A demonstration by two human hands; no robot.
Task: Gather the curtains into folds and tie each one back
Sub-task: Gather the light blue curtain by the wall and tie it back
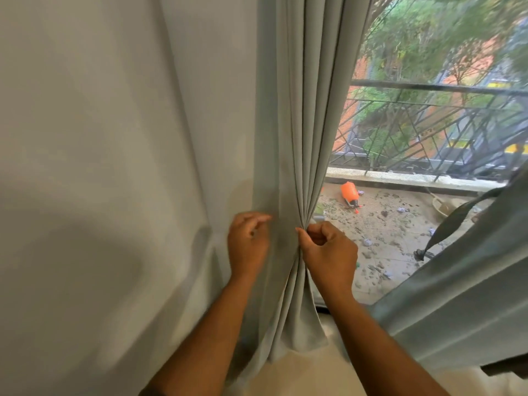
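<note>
A pale grey-green curtain (300,110) hangs in the middle of the view, gathered into narrow vertical folds. My right hand (328,250) pinches the bunched folds at their right edge, at about waist height. My left hand (248,241) rests against the flat part of the same curtain just to the left, its fingertips curled on the cloth. A second curtain (457,295) slants across the lower right, drawn in by a dark tie-back (451,221). Below my right hand the gathered cloth fans out toward the floor.
A plain off-white wall (100,167) fills the left half. Through the window lies a balcony floor (385,238) strewn with leaves and litter, an orange spray bottle (350,192) lying on it, and a black metal railing (443,124) with trees beyond.
</note>
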